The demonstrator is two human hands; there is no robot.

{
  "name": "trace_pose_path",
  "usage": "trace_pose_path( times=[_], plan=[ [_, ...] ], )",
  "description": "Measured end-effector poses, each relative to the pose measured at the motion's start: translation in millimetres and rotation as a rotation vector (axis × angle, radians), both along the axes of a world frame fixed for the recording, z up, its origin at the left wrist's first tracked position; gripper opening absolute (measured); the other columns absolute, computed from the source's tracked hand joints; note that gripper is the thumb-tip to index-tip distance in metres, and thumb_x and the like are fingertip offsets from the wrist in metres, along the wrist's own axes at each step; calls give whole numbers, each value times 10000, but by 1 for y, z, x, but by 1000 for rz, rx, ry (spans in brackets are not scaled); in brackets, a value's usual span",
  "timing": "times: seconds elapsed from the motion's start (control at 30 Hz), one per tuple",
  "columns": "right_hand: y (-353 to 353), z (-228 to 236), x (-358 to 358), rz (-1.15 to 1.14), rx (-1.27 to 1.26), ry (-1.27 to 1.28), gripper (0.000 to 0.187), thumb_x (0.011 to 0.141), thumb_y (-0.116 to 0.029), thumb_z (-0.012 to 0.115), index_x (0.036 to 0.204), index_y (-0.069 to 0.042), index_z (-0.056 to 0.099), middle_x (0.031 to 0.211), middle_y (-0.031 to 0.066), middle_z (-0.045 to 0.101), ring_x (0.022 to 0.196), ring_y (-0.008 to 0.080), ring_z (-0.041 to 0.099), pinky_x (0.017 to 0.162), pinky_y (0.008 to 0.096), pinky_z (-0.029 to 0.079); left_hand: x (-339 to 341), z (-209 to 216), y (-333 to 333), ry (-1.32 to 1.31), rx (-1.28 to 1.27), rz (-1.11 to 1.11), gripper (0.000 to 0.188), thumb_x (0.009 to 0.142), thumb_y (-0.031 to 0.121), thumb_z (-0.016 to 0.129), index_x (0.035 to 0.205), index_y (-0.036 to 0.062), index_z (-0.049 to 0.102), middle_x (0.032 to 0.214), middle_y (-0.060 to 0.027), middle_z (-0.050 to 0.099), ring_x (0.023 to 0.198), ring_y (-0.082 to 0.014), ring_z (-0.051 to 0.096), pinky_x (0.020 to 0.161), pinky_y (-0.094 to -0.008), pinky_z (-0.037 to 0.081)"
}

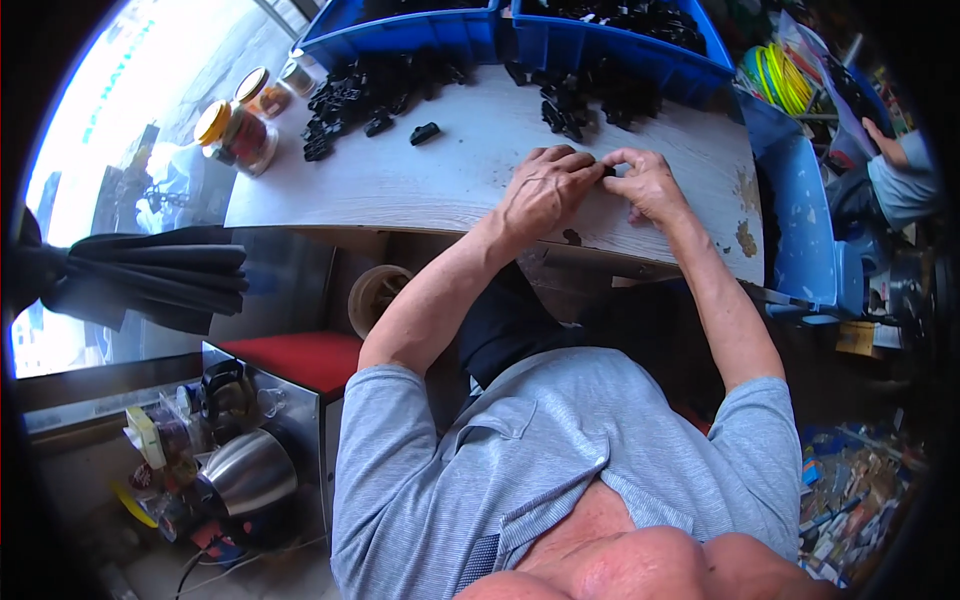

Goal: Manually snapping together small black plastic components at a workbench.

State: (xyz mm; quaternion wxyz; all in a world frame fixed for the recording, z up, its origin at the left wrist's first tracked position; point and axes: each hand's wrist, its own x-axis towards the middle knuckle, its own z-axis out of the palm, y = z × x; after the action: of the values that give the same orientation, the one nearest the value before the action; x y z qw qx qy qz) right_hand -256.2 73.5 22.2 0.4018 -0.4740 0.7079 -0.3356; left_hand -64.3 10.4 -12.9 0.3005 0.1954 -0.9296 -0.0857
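Above the near part of the white table (370,195), my two hands meet. My left hand (548,190) has its fingers curled and pressed together around one end of a small black plastic part (609,171). From the other side, my right hand (648,186) pinches the same part between thumb and forefinger. Most of the part is hidden by the fingers. A single black piece (425,133) lies by itself left of my hands. Beyond it spreads a pile of similar black pieces (355,98), and a second pile (575,105) lies just past my hands.
Two blue bins (405,40) of black pieces line the table's far edge. Lidded jars (240,140) stand at its left. A light-blue crate (806,215) flanks the right side, with another person's hand (886,146) beyond. A red-topped cabinet (300,360) sits lower left.
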Motion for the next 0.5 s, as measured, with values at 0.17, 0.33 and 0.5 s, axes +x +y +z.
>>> trace_pose_path(
  times=[0.17,0.33,0.5],
  plan=[
    [2,1,-7,-4,52,-19,332,817,-155,788,1112,-39,690,638,8,564,418,122,494,418,300,479,13,4,-6,377,25,239,392,793,63,753,1176,78,670,1180,-143,668,1130,-351,612,977,-456,503],
    [7,-11,-32,-248,-39,-217,409,797,-175,819,1130,-16,643,601,-16,533,396,83,461,394,272,498,107,5,-63,44,-199,816,261,864,204,711,1103,100,723,1139,-125,691,1092,-345,614,910,-435,520],
    [14,-13,-111,-693,-182,-411,451,789,-247,849,1153,-69,652,570,15,483,430,123,513,493,363,589,133,-2,-88,-157,-63,866,159,882,213,671,964,85,719,1001,-125,705,991,-341,658,824,-463,544]
  ],
)
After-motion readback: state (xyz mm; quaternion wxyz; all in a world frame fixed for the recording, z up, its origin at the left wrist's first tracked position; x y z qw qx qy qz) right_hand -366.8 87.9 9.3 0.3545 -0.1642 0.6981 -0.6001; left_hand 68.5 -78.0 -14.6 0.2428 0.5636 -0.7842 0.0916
